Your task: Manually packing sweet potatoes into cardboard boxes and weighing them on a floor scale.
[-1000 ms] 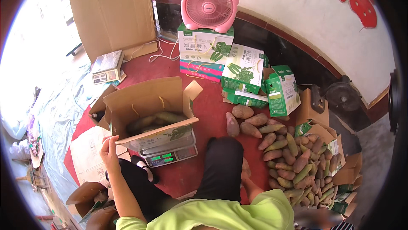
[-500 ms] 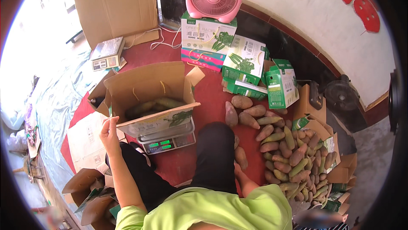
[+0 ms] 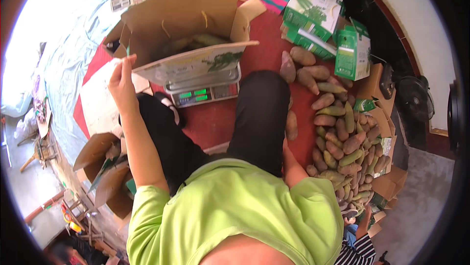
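Left hand [image 3: 121,83], left of frame: fingers pinch near-left edge of open, brown-lined white cardboard box [image 3: 193,65], upper centre-left. Right hand hidden; fingers' state cannot be told. Box holds elongated green roots [image 3: 206,39], sits over silver, green-lit electronic scale [image 3: 224,90]. Judged step: steadying box. Next move calls for level hold, no downward pressure.

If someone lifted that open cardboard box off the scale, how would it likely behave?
The cardboard box would probably feel fairly heavy, since several plump greenish vegetables lie inside. They might roll or slide if it tilted, because they look rounded. Its side flap would likely bend easily, being thin and splayed outward.
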`<action>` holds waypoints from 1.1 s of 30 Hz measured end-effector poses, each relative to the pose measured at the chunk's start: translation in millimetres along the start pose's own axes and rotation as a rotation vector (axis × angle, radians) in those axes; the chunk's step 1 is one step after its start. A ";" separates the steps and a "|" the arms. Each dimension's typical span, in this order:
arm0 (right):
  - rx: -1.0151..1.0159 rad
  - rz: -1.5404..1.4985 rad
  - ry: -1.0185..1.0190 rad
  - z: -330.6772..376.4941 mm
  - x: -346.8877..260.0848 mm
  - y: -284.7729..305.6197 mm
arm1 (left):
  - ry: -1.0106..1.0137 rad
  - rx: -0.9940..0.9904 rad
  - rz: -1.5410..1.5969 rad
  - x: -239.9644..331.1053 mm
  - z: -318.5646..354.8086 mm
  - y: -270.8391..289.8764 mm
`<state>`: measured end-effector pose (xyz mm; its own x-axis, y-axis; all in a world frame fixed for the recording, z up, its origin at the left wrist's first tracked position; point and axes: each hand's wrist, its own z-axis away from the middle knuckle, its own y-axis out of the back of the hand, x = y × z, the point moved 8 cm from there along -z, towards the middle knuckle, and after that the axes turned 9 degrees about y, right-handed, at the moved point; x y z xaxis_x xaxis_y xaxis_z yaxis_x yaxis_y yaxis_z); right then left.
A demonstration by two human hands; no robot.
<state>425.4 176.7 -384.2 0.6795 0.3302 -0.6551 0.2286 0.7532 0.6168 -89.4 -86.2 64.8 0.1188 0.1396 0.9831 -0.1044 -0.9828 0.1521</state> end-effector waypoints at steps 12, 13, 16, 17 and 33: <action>-0.056 0.068 -0.072 9.6 -26.8 -15.1 | 0.020 0.106 0.154 -5.6 -9.2 7.0; -0.058 0.064 -0.070 8.3 -28.3 -16.4 | 0.034 0.117 0.154 -5.2 -8.9 7.5; -0.059 0.051 -0.054 2.3 -28.2 -22.6 | 0.062 0.132 0.122 -5.2 -7.2 11.7; -0.062 0.055 -0.058 4.0 -24.2 -23.0 | 0.085 0.146 0.114 -9.4 -7.1 13.0; 0.034 -0.074 -0.232 41.3 -41.3 13.8 | 0.156 0.135 0.147 -29.6 -20.6 27.0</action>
<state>429.2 149.9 -330.7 0.8013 0.1322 -0.5835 0.3042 0.7498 0.5876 -116.0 -114.4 42.0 -0.0431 0.0005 0.9991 0.0247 -0.9997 0.0016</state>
